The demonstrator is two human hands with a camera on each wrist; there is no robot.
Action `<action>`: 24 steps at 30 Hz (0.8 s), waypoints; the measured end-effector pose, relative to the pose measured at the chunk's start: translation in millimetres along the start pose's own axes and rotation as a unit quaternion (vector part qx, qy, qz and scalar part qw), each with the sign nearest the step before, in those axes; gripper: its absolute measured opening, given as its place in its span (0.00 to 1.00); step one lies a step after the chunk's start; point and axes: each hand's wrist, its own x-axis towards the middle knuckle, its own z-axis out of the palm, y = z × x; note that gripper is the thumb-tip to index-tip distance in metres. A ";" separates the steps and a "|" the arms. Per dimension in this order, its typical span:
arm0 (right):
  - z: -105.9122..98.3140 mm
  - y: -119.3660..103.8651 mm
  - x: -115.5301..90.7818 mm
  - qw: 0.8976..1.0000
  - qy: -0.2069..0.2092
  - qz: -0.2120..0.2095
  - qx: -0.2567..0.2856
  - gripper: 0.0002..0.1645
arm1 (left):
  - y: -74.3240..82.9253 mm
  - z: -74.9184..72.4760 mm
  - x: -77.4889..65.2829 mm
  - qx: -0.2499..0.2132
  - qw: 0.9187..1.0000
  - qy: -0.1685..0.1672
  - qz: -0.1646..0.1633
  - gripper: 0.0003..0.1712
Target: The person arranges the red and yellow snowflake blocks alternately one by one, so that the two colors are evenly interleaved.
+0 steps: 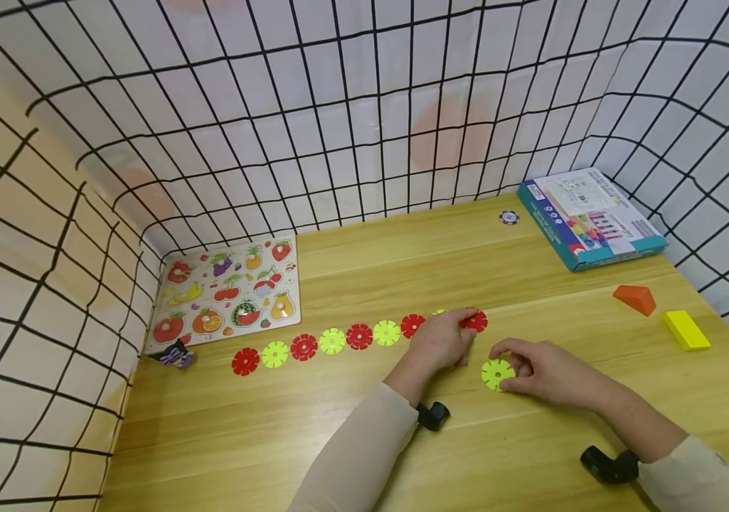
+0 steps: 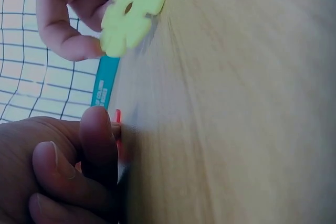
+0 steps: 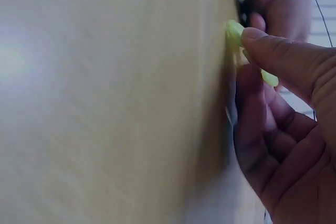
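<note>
A row of flat notched plastic discs, red ones [image 1: 359,336] alternating with yellow-green ones [image 1: 332,341], lies across the table. At its right end, my left hand [image 1: 439,340] reaches over the row, its extended index fingertip touching the last red disc [image 1: 478,321]. This hand partly hides a yellow-green disc in the row. My right hand [image 1: 550,371] pinches another yellow-green disc [image 1: 496,374] between thumb and fingers, just right of the left hand. The left wrist view shows this held disc [image 2: 126,19] tilted, close to the tabletop.
A fruit puzzle board [image 1: 226,291] lies at the left, a small dark figure with a purple bow [image 1: 175,354] by its corner. At the back right are a boxed set [image 1: 591,217] and a poker chip [image 1: 508,217]. Orange [image 1: 636,299] and yellow blocks [image 1: 686,330] sit right. Black wire mesh [image 1: 338,107] encloses the table.
</note>
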 end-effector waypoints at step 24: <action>-46.0 50.9 58.7 0.991 0.077 0.080 -0.071 0.21 | 1.7 0.6 0.2 0.036 0.999 0.008 -0.002 0.25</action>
